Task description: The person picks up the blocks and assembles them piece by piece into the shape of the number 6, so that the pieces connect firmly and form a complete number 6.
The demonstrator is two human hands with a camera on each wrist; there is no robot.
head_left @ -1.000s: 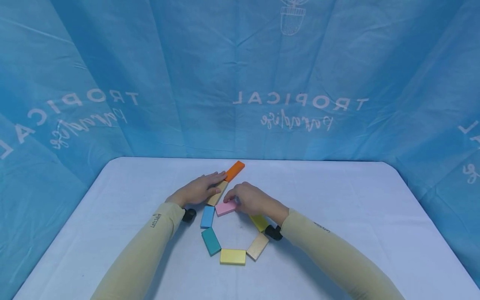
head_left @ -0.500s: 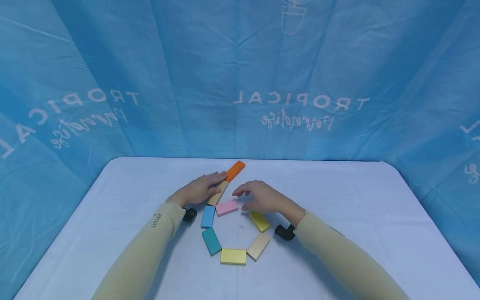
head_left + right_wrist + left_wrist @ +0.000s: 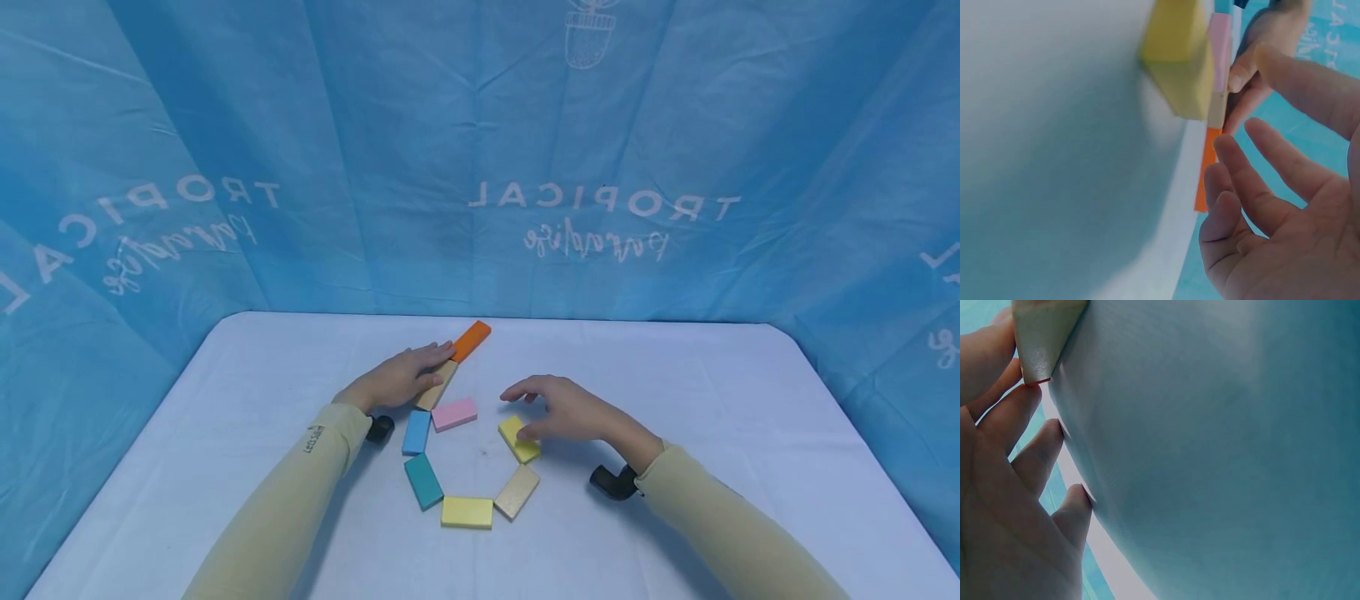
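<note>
In the head view, my left hand (image 3: 397,377) lies with straight fingers along a row of wooden blocks. Its thumb rests over the plain wood block (image 3: 441,385), and its fingertips are right at the left edge of the orange block (image 3: 471,341). The left wrist view shows the thumb and index finger against the plain block (image 3: 1047,337). My right hand (image 3: 573,408) hovers with loosely spread fingers, its thumb overlapping the olive-yellow block (image 3: 514,433). Nothing is between its fingers in the right wrist view. A pink block (image 3: 454,414) lies left of it.
A blue block (image 3: 416,432), a teal block (image 3: 423,482), a light yellow block (image 3: 467,512) and a second plain wood block (image 3: 517,492) continue the ring on the white table (image 3: 675,517). A blue printed curtain (image 3: 405,125) hangs around the table's back and sides.
My right hand has let go of the pink block and moved right, over the olive-yellow block. The pink block stays where it was. My left hand keeps its place.
</note>
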